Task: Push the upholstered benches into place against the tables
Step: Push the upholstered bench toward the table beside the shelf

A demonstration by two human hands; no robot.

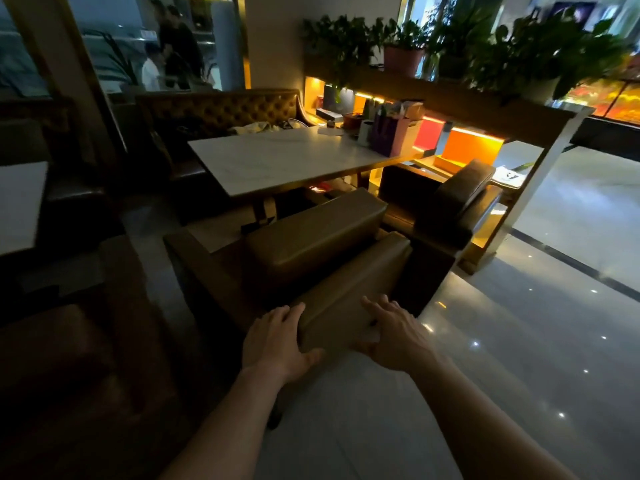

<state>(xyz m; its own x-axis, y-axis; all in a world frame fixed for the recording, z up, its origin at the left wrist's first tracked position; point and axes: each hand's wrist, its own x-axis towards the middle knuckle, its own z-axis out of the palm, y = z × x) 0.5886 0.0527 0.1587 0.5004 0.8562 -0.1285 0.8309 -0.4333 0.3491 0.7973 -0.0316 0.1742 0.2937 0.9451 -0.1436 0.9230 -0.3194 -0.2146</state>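
A brown upholstered bench (311, 237) stands at an angle in front of me, its seat pointing toward the white marble-topped table (277, 157). My left hand (277, 341) grips the left end of its padded backrest (353, 292), fingers over the top and thumb underneath. My right hand (391, 334) lies flat on the backrest's top near the same end, fingers spread. A second, darker upholstered bench (446, 202) stands to the right, close to the table's right end.
A tufted booth sofa (221, 112) lines the table's far side. Bags and boxes (391, 133) crowd the table's right end. A lit divider shelf with potted plants (485, 53) runs behind. Another table (17, 202) and dark seats sit left. Glossy tiled floor (519, 341) opens right.
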